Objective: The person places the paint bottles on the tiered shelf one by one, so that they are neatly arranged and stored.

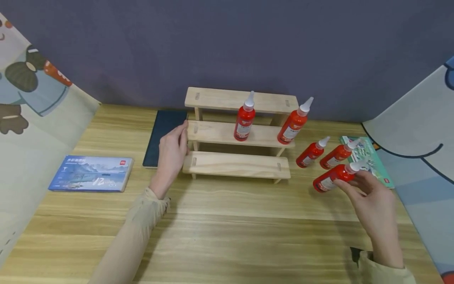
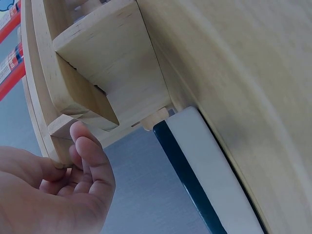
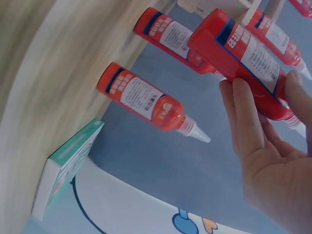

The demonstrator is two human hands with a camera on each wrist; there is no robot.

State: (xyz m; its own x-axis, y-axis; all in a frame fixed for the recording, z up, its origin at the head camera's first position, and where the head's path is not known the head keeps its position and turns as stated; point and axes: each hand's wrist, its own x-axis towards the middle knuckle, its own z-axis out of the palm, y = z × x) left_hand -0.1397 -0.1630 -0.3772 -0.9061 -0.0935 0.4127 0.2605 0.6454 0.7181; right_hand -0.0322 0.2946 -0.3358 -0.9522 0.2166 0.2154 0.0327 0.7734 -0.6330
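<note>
A three-step wooden rack [image 1: 236,163] stands against the back wall. My left hand [image 1: 172,152] pinches the left end of its middle step, thumb and fingers around the board's edge in the left wrist view. With thumb and fingers, my right hand [image 1: 379,207] grips a red squeeze bottle [image 1: 328,181] with a clear pointed nozzle, tilted, to the right of the rack. Two similar bottles, one red bottle [image 1: 309,156] and another bottle [image 3: 144,100], stand upright just behind it. On the middle step are a red bottle [image 1: 244,122] near the centre and another bottle [image 1: 292,127] at the right end.
A dark flat case [image 1: 154,138] lies left of the rack, partly behind my left hand. Further left is a blue paint box [image 1: 90,173]. A green box [image 1: 372,159] lies at the right, behind the bottles. Printed cloth panels border both sides.
</note>
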